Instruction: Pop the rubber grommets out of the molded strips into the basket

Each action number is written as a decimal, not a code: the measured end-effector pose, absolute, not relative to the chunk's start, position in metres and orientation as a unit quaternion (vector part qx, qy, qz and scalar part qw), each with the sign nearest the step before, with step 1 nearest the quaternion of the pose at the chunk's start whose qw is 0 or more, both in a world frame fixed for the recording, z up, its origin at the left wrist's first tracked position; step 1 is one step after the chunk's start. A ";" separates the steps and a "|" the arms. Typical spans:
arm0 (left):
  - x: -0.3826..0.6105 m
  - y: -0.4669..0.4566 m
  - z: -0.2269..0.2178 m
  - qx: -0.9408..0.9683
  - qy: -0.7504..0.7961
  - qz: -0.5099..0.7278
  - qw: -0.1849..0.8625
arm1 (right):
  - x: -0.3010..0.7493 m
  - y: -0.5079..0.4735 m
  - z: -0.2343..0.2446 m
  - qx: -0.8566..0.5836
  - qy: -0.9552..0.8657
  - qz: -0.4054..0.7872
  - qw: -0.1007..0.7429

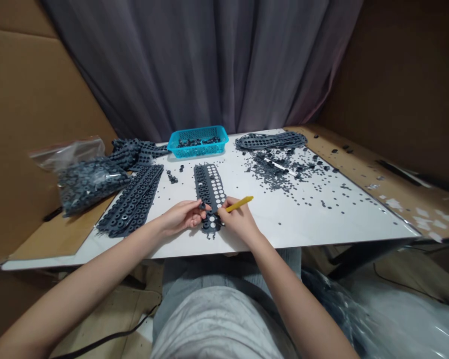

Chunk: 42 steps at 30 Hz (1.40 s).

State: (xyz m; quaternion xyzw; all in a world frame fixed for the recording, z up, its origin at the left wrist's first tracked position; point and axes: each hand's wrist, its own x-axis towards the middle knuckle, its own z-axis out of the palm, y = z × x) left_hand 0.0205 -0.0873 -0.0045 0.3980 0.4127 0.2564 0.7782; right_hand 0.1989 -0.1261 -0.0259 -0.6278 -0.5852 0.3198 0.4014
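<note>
A dark rubber sheet (204,185) lies flat on the white table; round parts fill its left rows, and white shows through the holes on its right. My left hand (183,218) is at the sheet's lower left, thumb and finger pinching a small black rubber part (202,205). From the other side, my right hand (237,219) grips a yellow pen-like tool (239,203), its working end down near the sheet and hidden by the fingers. Several loose black pieces (172,177) lie left of the sheet.
A blue basket (198,151) with black parts stands at the back. Stacked sheets (130,204) and a clear bag of parts (90,182) are on the left. Holed sheets (271,141), scattered black bits (275,174) and a white stick (280,167) lie on the right.
</note>
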 end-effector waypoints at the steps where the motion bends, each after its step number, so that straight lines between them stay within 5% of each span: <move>1: 0.021 -0.088 -0.003 0.386 0.417 0.259 0.781 | 0.199 -0.123 -0.025 -0.637 -0.590 0.311 0.387; 7: 0.023 -0.089 0.000 0.329 0.439 0.250 0.797 | 0.201 -0.110 -0.013 -0.662 -0.596 0.330 0.311; 12: 0.022 -0.078 -0.003 0.501 0.423 0.298 0.693 | 0.204 -0.106 -0.010 -0.670 -0.589 0.347 0.290; 19: 0.030 -0.067 0.009 0.876 0.324 0.152 0.323 | 0.205 -0.109 -0.015 -0.666 -0.586 0.342 0.309; 25: 0.045 -0.062 0.011 0.969 0.235 -0.018 0.078 | 0.205 -0.115 -0.021 -0.649 -0.592 0.335 0.340; 33: 0.044 -0.054 -0.007 0.965 0.248 0.005 0.084 | 0.203 -0.114 -0.023 -0.662 -0.594 0.298 0.347; 42: 0.020 -0.046 0.001 0.893 0.380 0.166 0.176 | 0.204 -0.114 -0.023 -0.660 -0.585 0.318 0.349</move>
